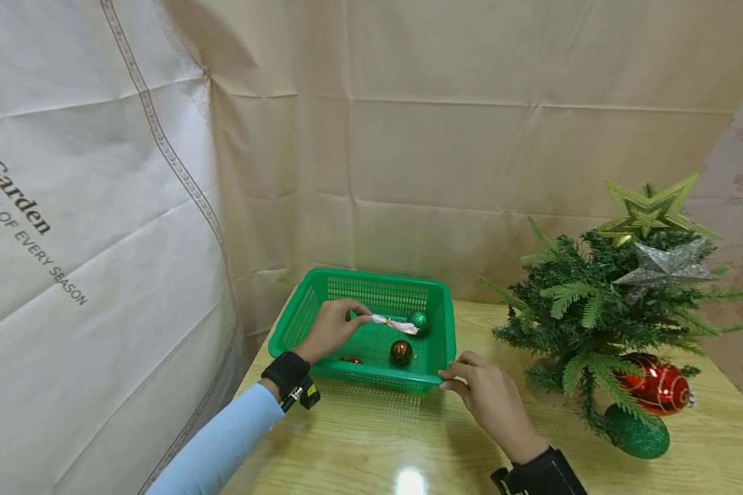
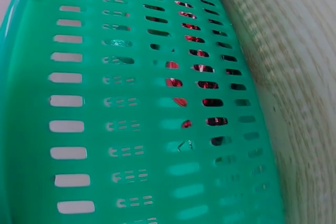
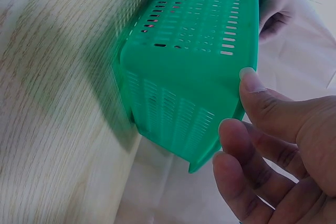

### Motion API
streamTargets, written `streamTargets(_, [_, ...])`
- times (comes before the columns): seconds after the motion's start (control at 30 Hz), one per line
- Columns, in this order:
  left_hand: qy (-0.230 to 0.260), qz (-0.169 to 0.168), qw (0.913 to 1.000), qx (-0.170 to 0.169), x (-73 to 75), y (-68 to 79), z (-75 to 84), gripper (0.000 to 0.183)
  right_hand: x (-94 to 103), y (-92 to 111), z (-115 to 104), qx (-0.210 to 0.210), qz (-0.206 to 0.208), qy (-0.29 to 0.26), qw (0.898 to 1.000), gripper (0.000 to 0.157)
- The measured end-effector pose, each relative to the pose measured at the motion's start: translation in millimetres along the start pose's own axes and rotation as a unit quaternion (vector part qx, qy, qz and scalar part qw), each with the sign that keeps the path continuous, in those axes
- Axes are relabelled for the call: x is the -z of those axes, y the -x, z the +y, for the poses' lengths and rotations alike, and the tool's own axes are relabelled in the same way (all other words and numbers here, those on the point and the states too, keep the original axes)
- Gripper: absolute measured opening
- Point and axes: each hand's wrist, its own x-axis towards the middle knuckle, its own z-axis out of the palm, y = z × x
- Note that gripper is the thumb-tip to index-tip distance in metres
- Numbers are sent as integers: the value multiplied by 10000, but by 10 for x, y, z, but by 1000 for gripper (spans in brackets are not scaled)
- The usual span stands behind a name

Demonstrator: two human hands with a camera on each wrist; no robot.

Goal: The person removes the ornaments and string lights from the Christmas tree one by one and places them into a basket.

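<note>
A green plastic basket [image 1: 453,323] with slotted walls stands on the table. Over its inside, my left hand [image 1: 333,328] pinches one end of a slim pale pink-and-white bundle [image 1: 402,326] with a gold tie round it. The left wrist view has only the basket's wall [image 2: 31,129], so that hand is hidden there. At the basket's near right corner, my right hand [image 1: 488,395] grips the rim between thumb [image 3: 254,85] and fingers. Inside the basket lie a glittery green ball [image 1: 418,320], a shiny brown ball [image 1: 401,352] and something red [image 1: 354,361], partly hidden by the near wall.
To the right stands a small artificial Christmas tree [image 1: 569,302] bearing a gold star [image 1: 650,210] and a silver star [image 1: 665,265]. A red ornament [image 1: 656,385] and a green glitter ornament [image 1: 640,433] are low at its front. Beige cloth [image 1: 433,151] hangs behind the table [image 1: 347,440].
</note>
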Motion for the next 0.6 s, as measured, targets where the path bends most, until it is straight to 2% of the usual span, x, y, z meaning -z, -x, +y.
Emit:
streamTargets(0.4, [13,-171,9998,41,65,18,5,5,5,3,-9,49,87,-5,10000,18])
streamTargets(0.6, [-101,-330,9993,117,104,26,-12,4,5,3,-8,3,1,-46,10000,18])
